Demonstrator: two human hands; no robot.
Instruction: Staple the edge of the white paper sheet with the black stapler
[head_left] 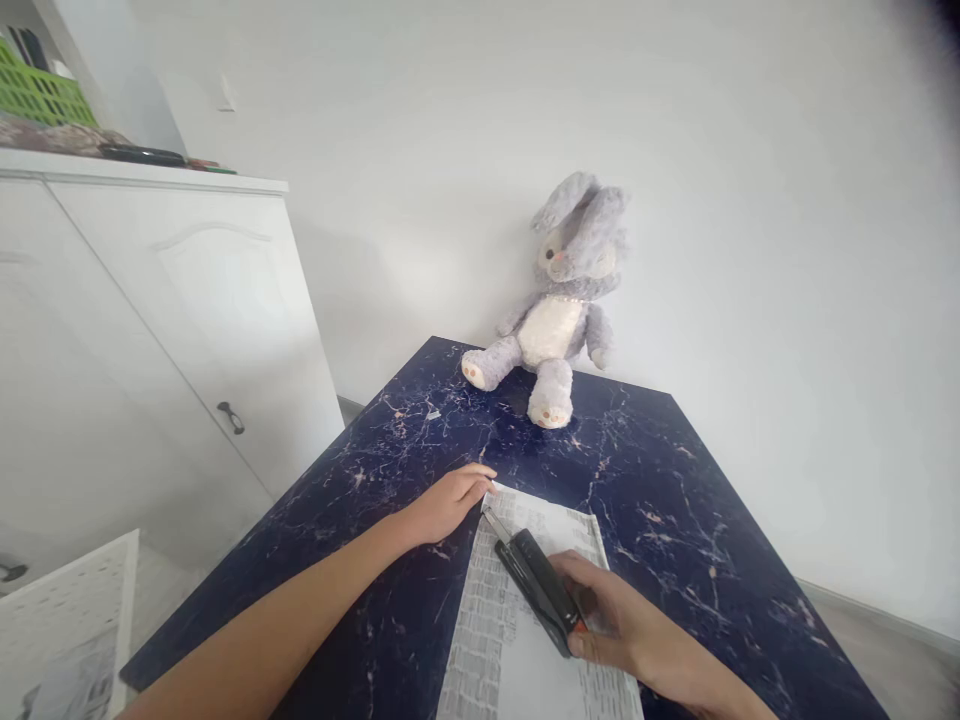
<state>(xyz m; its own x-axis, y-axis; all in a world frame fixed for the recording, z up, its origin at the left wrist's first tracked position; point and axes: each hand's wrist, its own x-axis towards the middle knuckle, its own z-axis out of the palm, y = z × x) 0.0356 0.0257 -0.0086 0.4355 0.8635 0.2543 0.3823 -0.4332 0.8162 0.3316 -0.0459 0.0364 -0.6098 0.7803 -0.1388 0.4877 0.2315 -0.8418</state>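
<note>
My right hand (604,615) is wrapped round the back end of a black stapler (536,575), which has a bit of orange near the grip. Its metal front end points up and left, by the top left corner of a printed paper (517,640). At that same corner my left hand (454,500) pinches the paper's edge with its fingertips; their undersides are hidden. The paper lies lengthwise on the dark blue marbled table, and its near end runs out of view. Whether it is one sheet or several, I cannot tell.
A grey plush rabbit (555,310) sits at the table's (637,480) far edge against the white wall. A small pale scrap (433,415) lies left of it. On the left stand a white cabinet (217,260) and a white perforated bin (82,590). A green basket (45,95) rests above.
</note>
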